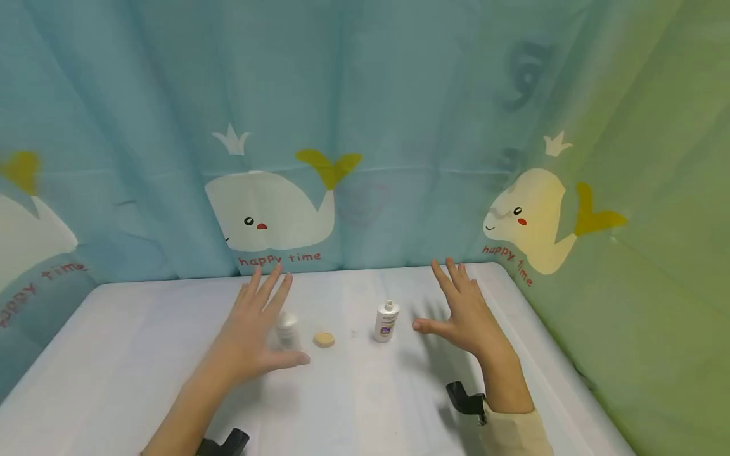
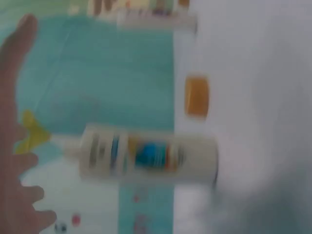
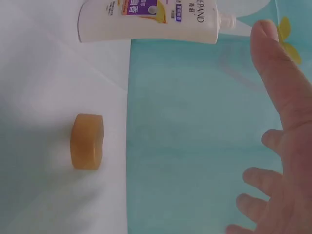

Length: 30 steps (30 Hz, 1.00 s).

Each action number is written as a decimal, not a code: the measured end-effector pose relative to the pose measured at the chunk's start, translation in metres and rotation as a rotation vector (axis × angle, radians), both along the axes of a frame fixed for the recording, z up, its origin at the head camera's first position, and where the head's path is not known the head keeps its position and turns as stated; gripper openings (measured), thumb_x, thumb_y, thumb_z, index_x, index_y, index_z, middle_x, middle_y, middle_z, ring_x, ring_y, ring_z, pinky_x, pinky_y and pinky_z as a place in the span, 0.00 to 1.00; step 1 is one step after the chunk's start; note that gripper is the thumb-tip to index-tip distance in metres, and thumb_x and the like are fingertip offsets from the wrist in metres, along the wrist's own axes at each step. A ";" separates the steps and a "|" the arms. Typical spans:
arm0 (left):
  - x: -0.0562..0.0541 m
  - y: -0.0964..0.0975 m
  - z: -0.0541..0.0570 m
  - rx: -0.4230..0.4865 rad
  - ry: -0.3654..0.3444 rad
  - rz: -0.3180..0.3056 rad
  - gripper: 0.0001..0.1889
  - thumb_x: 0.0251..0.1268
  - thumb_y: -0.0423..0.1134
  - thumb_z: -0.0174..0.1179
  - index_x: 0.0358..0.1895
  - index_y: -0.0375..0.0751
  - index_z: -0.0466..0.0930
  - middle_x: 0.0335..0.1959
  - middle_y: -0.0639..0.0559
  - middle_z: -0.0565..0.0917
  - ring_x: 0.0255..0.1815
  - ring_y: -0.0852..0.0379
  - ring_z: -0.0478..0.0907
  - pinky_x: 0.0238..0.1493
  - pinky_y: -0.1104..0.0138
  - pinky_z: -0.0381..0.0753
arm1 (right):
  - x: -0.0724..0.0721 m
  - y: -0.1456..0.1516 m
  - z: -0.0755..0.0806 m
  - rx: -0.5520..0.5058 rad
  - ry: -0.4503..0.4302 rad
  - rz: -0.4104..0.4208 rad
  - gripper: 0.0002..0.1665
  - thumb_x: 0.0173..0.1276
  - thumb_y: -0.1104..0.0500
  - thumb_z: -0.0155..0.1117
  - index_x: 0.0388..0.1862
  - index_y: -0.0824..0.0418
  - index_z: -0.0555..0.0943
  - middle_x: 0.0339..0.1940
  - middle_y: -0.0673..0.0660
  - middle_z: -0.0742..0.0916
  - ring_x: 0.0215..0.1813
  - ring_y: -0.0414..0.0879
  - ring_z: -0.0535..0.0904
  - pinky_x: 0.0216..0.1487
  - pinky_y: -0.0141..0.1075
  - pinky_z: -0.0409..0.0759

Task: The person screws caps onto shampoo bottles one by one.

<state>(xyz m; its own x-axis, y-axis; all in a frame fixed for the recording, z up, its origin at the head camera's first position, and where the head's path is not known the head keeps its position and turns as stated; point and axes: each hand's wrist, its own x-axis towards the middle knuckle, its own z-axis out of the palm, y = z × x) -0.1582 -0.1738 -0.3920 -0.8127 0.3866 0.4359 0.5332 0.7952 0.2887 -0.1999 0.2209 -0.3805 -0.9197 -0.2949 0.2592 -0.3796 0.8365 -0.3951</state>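
My left hand (image 1: 242,339) is spread above the table, holding nothing. Just beyond its fingers stands a white bottle (image 1: 288,329), partly covered in the head view; its blue label shows blurrily in the left wrist view. My right hand (image 1: 470,316) is also spread, its thumb apart from a second white bottle (image 1: 386,323), upright with a narrow neck and purple label. A short tan disc (image 1: 324,340), perhaps a tape roll, lies between the bottles. In the right wrist view, another amber disc (image 3: 87,142) lies to the right of the purple-labelled bottle, out of sight in the head view.
A white-covered table (image 1: 353,392) reaches back to a blue curtain (image 1: 399,95) printed with whales. At the right hangs a green curtain (image 1: 673,285) along the table's side. Black wrist mounts (image 1: 467,400) are worn on both wrists.
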 end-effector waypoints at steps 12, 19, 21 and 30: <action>0.005 0.063 0.003 0.054 -0.047 -0.184 0.59 0.51 0.74 0.64 0.81 0.54 0.45 0.82 0.59 0.45 0.83 0.46 0.39 0.76 0.42 0.54 | -0.005 0.006 -0.005 -0.040 -0.084 0.046 0.69 0.50 0.34 0.78 0.83 0.49 0.48 0.83 0.63 0.51 0.81 0.67 0.44 0.76 0.65 0.47; -0.001 0.085 -0.011 0.122 -0.260 -0.194 0.57 0.53 0.69 0.65 0.81 0.60 0.42 0.82 0.66 0.44 0.83 0.49 0.39 0.75 0.44 0.58 | -0.007 0.005 -0.016 -0.038 -0.159 0.045 0.67 0.51 0.41 0.80 0.82 0.49 0.50 0.82 0.64 0.53 0.80 0.68 0.46 0.74 0.66 0.51; -0.002 0.089 -0.014 0.153 -0.313 -0.191 0.56 0.53 0.69 0.66 0.81 0.62 0.42 0.81 0.68 0.44 0.83 0.50 0.40 0.75 0.44 0.56 | -0.007 0.005 -0.019 -0.038 -0.180 0.045 0.67 0.51 0.42 0.81 0.82 0.48 0.50 0.82 0.63 0.54 0.80 0.67 0.48 0.74 0.66 0.54; -0.016 0.108 -0.026 0.296 -0.446 -0.166 0.52 0.56 0.66 0.67 0.80 0.66 0.46 0.80 0.66 0.54 0.80 0.56 0.51 0.77 0.50 0.56 | -0.010 0.009 -0.026 -0.014 -0.199 0.047 0.62 0.51 0.48 0.82 0.80 0.51 0.58 0.77 0.67 0.65 0.75 0.68 0.61 0.71 0.63 0.63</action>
<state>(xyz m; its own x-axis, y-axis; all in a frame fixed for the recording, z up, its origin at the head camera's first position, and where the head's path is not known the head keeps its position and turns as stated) -0.1741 -0.0655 -0.4180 -0.8818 0.4387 0.1734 0.4197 0.5620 0.7127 -0.2102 0.2299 -0.4069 -0.9384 -0.3365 0.0783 -0.3316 0.8135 -0.4778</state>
